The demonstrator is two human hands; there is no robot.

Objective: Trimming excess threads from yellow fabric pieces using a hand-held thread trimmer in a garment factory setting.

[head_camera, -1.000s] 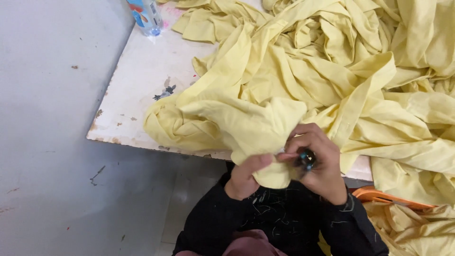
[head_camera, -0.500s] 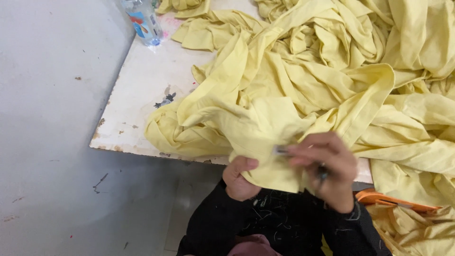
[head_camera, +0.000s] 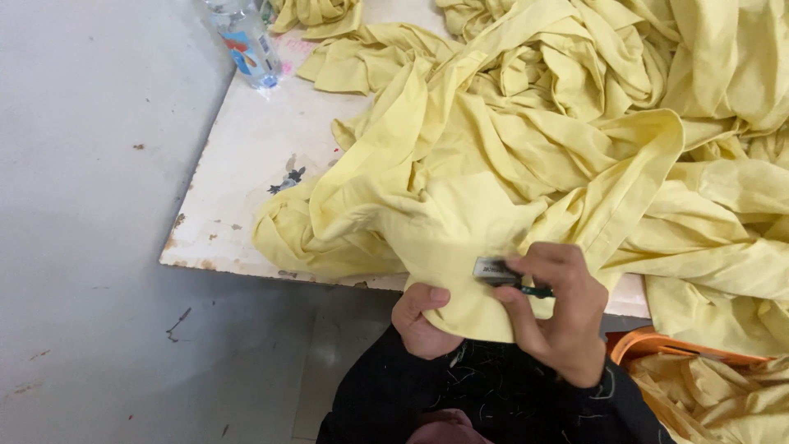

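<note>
Compared with half a second ago, your right hand (head_camera: 552,316) is sitting lower and closer to the near edge of the worktop (head_camera: 246,173), and the small grey label (head_camera: 491,269) is now showing clearly at your fingertips instead of being a blur. Your left hand (head_camera: 421,319) is holding much the same spot as before, at about 9 o'clock from the right one.

You are pinching the label between the thumb and forefinger of your right hand, so that grip is closed on it, and a small dark tool (head_camera: 534,291) is lying tucked under the same fingers. The label is resting on the fold of the yellow garment (head_camera: 460,238) that hangs over the worktop's near edge, right in front of you. Its long axis is running from 9 o'clock to 3 o'clock, tipped slightly down toward 4 o'clock, with the free end pointing to 9 o'clock.

Your left hand is gripping the lower hem of that yellow fold, thumb on top, fingers curled beneath and closed on the cloth.

The rest of the yellow fabric is lying heaped across the worktop toward 12 and 2 o'clock. A clear plastic bottle (head_camera: 244,43) is standing at 11 o'clock near the far left edge. An orange basket (head_camera: 649,344) holding more yellow cloth is sitting at 4 o'clock.
</note>
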